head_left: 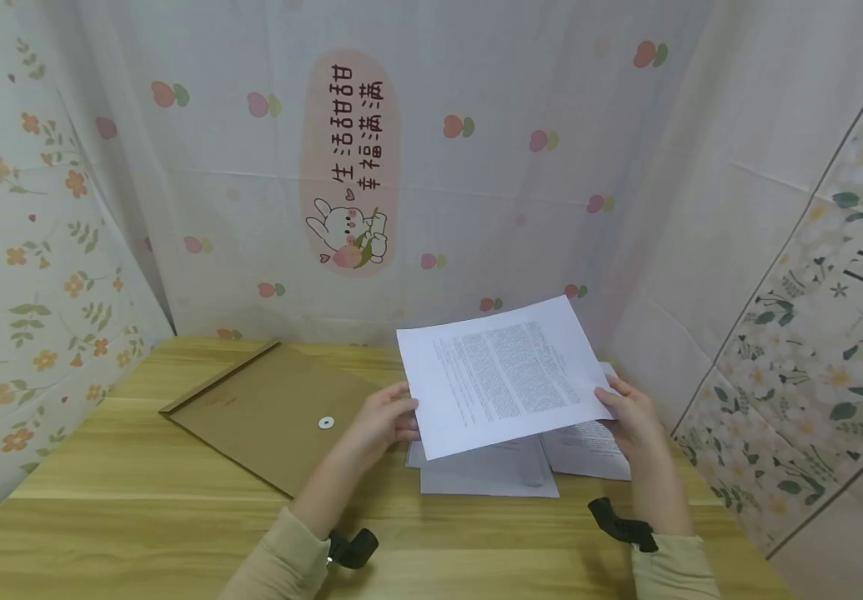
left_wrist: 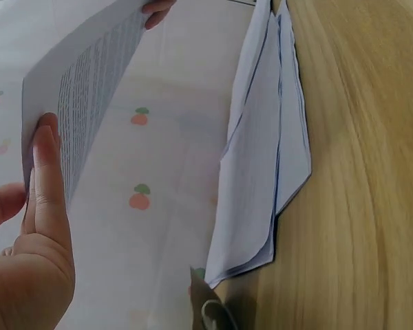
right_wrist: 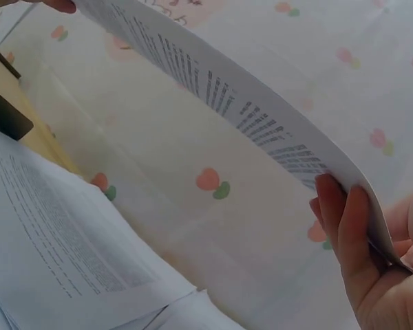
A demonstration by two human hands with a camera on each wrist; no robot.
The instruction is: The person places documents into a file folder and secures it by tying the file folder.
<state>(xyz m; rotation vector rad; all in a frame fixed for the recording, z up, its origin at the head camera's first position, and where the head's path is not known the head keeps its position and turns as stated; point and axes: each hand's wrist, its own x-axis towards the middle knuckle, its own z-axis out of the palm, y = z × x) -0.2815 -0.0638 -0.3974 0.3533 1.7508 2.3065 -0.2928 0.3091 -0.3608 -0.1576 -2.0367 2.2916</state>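
A white sheet of paper (head_left: 506,375) covered in small print is held up over the table, tilted, spanning both hands. My left hand (head_left: 382,421) pinches its left edge between thumb and fingers, as the left wrist view shows with the left hand (left_wrist: 45,254) at the margin. The right hand (head_left: 634,417) grips the lower right corner; in the right wrist view the sheet (right_wrist: 261,96) bows slightly between the hands. Below it lie more printed papers (head_left: 487,479), overlapping and fanned out, partly hidden by the raised sheet.
A brown paper document envelope (head_left: 266,417) with a white round button (head_left: 326,422) lies to the left of the papers, partly behind the left forearm. Printed curtains (head_left: 506,208) enclose the wooden table (head_left: 101,500) at the back and sides. Black wrist mounts (head_left: 352,548) sit on both forearms.
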